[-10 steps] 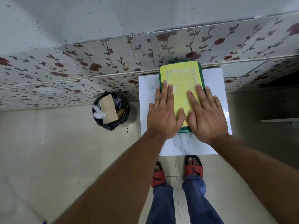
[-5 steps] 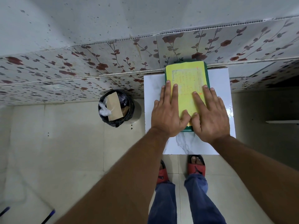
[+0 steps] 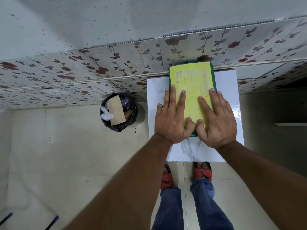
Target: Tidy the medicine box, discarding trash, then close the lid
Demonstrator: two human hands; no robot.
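Over the last second almost nothing has moved, and that tells me the most. My left hand [image 3: 171,120] and right hand [image 3: 216,120] stay spread flat, side by side, on the yellow printed lid [image 3: 193,90] of the medicine box [image 3: 192,70]. The fingers are straight and gripping nothing, and the thumbs nearly meet over the near edge. The box sits where it was, on the white marbled tabletop [image 3: 230,97], with its far end up against the flowered wall tiles [image 3: 116,63]. Only my head has shifted a little, so the whole scene has slid sideways in the view. The lid looks level, with just a thin green rim showing around it, so I judge it is down and I am pressing it home. I cannot see whether any catch has taken. On the floor to my left the black-lined bin [image 3: 131,113] holds a piece of brown card [image 3: 116,110] and some crumpled clear plastic [image 3: 106,113], so the trash seems dealt with. As I read it, the task is all but finished. What remains is lifting my hands without dragging the lid up again.
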